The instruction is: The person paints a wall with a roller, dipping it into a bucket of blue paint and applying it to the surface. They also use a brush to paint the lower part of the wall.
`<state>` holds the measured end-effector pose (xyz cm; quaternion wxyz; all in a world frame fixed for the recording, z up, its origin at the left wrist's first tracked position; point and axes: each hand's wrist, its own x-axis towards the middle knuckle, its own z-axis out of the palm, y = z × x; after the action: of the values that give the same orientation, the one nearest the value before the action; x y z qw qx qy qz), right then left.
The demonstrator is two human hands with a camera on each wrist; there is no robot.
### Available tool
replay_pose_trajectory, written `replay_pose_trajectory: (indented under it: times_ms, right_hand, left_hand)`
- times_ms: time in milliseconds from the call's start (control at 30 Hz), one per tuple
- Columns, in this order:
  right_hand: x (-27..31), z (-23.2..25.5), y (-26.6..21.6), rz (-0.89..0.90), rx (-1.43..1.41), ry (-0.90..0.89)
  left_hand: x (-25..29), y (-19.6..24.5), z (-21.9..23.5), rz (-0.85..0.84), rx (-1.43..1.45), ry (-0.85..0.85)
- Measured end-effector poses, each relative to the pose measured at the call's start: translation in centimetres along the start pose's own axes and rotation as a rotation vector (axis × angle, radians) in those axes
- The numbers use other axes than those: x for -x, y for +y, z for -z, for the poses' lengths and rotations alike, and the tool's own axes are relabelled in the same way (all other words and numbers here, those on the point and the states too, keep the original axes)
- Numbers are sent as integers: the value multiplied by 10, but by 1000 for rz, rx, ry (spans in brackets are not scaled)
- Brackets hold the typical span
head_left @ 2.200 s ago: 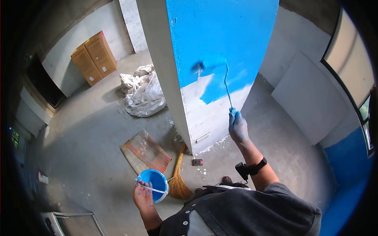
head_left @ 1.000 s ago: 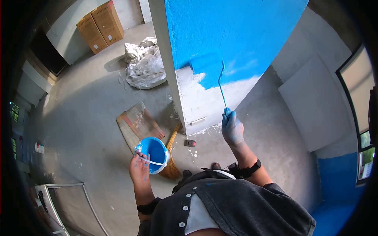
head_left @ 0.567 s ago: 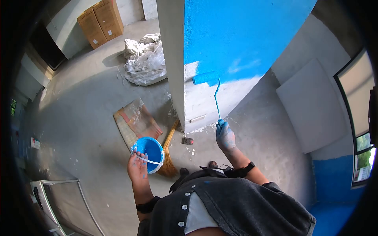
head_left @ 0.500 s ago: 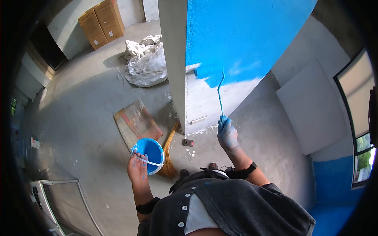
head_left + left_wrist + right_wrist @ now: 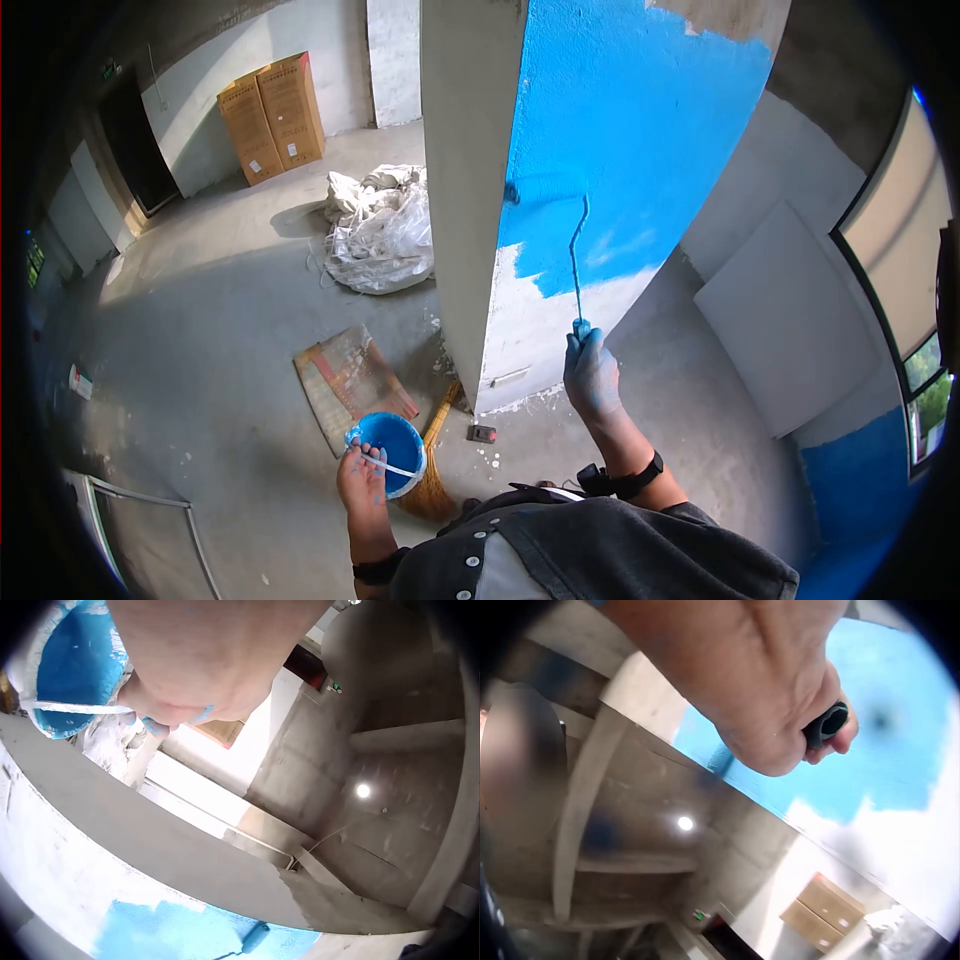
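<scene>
My right hand (image 5: 592, 375), smeared with blue, grips the handle of a paint roller (image 5: 575, 250). The roller's sleeve lies against the blue-painted face of a pillar (image 5: 630, 130), close to its left edge, and looks slightly blurred. In the right wrist view the fingers curl round the dark hollow end of the handle (image 5: 829, 726). Lower left, my left hand (image 5: 360, 485) holds the white bail of a bucket (image 5: 397, 440) with blue paint on its inside. Blue specks mark those fingers. Below the blue area, the pillar's lower part is white with a ragged paint border.
A straw broom (image 5: 432, 470) leans at the pillar's foot, beside a flattened board or sheet (image 5: 350, 385) and a small dark box (image 5: 482, 434). Behind are a white sack heap (image 5: 385, 235) and cardboard boxes (image 5: 275, 120). A pale panel (image 5: 785, 320) leans at right; a metal frame (image 5: 140, 490) stands lower left.
The roller dipped to the paint's lower border, then rose up the pillar to fresh blue higher on its left side. The head view has tilted upward. Both hands keep their holds.
</scene>
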<state>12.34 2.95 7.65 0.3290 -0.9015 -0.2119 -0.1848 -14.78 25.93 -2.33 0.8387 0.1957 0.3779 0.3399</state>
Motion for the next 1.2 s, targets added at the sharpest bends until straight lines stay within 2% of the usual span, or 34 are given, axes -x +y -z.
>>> replay_pose_trajectory:
  times_ms: [133,200,267,367,400,467,600,667,800,900,1000,1033,1200]
  right_hand:
    - [-60,55,-49,124,57,208]
    - [-78,69,-64,94,108,195]
    - [-70,61,-52,93,122,194]
    - [-29,34,-23,52,151,116]
    - [-18,33,-26,-22,227,61]
    - [-19,39,-29,-40,229,68]
    - [-64,76,-63,-73,184,174]
    - [-86,89,-67,29,140,232]
    - [-115,108,-57,2,171,280]
    - [-125,105,-37,-1,151,353]
    - [-120,97,-7,-98,90,321]
    - [-116,96,0,-155,71,256]
    - [-136,97,23,-153,57,285]
  left_hand:
    - [-1,8,-1,8,-7,-32]
    - [-4,7,0,3,1,-48]
    - [-5,10,3,-4,5,-68]
    - [-3,13,4,-17,7,-6]
    - [-2,13,5,-26,6,10]
    - [-2,13,8,-35,6,26]
    - [-2,20,10,-22,5,-29]
    - [-5,18,4,-25,-7,-78]
    - [2,22,5,-26,3,-76]
    - [11,26,10,-41,-6,-40]
    - [15,23,18,-37,-3,-20]
    - [15,22,20,-22,7,-24]
    - [16,15,17,-42,-14,-51]
